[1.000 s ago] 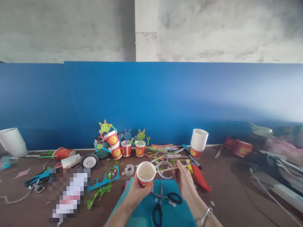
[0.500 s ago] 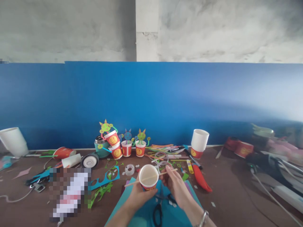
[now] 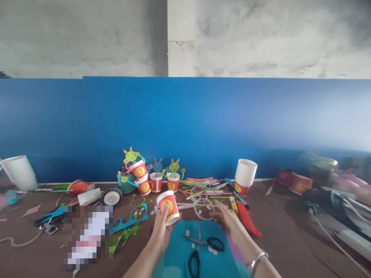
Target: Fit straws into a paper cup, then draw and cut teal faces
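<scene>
My left hand [image 3: 160, 227] grips a red and white paper cup [image 3: 168, 207] with a gold emblem. The cup is tilted, its printed side facing me, and its inside is hidden. To the right, my right hand [image 3: 227, 218] has its fingers closed at the end of a thin wooden stick [image 3: 194, 205]. The stick's other end reaches to the cup's right side; whether it touches the cup I cannot tell. Below both hands, black-handled scissors [image 3: 203, 242] lie spread on teal paper [image 3: 174, 255], with small white scraps near them.
Decorated cups with paper animal heads [image 3: 173, 181] stand at the back beside a teal flask [image 3: 125, 179]. Stacked cups [image 3: 245, 173] are at back right. Coloured strips, a glue stick [image 3: 233, 204], a red pouch [image 3: 247, 220], a tape roll and paper offcuts [image 3: 130, 221] lie around.
The cup has gone from mouth up to tilted, side facing me, and moved left and up. My right hand has moved right with the stick, which lay across the cup's mouth before.
</scene>
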Tool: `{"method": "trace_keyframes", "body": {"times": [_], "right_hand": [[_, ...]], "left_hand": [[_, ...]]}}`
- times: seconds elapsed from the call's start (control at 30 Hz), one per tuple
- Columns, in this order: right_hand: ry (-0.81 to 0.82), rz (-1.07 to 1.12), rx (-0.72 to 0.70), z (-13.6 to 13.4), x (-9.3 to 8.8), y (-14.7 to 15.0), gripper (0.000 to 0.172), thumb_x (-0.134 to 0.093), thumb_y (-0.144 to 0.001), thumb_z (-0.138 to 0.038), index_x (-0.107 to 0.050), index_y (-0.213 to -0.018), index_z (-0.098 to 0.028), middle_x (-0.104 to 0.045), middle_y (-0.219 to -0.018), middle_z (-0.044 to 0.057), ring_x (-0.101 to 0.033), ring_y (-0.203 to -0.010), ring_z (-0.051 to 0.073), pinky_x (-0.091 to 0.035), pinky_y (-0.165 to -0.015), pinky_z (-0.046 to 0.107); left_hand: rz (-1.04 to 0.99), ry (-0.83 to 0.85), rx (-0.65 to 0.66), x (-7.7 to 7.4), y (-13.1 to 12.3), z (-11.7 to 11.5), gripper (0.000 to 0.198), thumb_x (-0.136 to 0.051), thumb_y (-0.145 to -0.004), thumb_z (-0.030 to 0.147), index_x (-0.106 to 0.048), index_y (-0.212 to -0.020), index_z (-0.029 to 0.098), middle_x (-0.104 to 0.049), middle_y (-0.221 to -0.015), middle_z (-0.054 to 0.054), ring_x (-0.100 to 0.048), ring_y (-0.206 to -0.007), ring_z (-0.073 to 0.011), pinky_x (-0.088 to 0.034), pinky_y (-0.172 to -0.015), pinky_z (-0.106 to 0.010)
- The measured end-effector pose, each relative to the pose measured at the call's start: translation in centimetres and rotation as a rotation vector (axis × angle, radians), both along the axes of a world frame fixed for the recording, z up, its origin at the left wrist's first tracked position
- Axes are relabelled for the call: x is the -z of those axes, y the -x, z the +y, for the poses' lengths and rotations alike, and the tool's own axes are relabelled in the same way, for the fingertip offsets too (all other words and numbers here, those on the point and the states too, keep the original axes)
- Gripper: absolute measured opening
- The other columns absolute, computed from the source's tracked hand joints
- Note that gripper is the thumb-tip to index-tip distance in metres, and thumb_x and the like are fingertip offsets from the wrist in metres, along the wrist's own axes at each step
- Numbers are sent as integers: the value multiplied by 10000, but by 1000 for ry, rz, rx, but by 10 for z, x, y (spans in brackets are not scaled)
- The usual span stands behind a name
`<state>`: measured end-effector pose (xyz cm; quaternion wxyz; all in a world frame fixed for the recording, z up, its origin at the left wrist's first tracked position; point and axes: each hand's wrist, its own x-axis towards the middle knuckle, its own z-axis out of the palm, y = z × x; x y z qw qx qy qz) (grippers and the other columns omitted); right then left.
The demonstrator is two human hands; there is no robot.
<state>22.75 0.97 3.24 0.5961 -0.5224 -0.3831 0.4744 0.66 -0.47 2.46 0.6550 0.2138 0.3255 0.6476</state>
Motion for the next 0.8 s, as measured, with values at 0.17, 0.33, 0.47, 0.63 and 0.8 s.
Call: {"method": "trace_keyframes", "body": {"times": [0.17,0.33,0.47,0.63,0.8], "right_hand": [[-127,-624,-404,-31,-2,23,255,-615,-491,-26,-687,-672,-191,-675,-629,8,-603,-594,182,-422,-523,235],[-143,-1497,-426,-59,-5,39,674,-497,-525,47,-603,-1150,-182,-599,-1169,176,-533,-1090,358,-398,-883,473],[-88,-1575,-503,-59,-8,47,669,-434,-636,37,-513,-1273,-151,-602,-1165,166,-526,-1104,326,-372,-927,445],[-101,-1377,-556,-52,-12,45,591,-390,-747,-30,-436,-1329,-126,-468,-1365,160,-443,-1244,278,-367,-982,364],[-273,-1199,-528,-53,-20,50,477,-439,-813,-136,-496,-1283,-193,-533,-1246,115,-476,-1202,249,-400,-967,321]], "left_hand": [[-22,43,-52,-3,1,2,513,-690,-708,515,-564,-1030,136,-653,-655,-9,-637,-543,-146,-452,-432,-203],[-115,39,-67,-4,1,3,467,-702,-714,479,-563,-1039,174,-678,-704,-13,-668,-602,-160,-513,-521,-233],[-170,30,-96,-2,1,5,447,-729,-700,440,-577,-1035,186,-684,-748,-17,-675,-660,-177,-542,-612,-290],[-175,11,-79,-3,1,5,510,-750,-665,461,-579,-1051,175,-677,-713,-12,-642,-586,-146,-436,-445,-200],[-207,12,-78,0,2,7,457,-767,-639,464,-594,-964,193,-686,-690,3,-640,-595,-140,-474,-519,-223]]}}
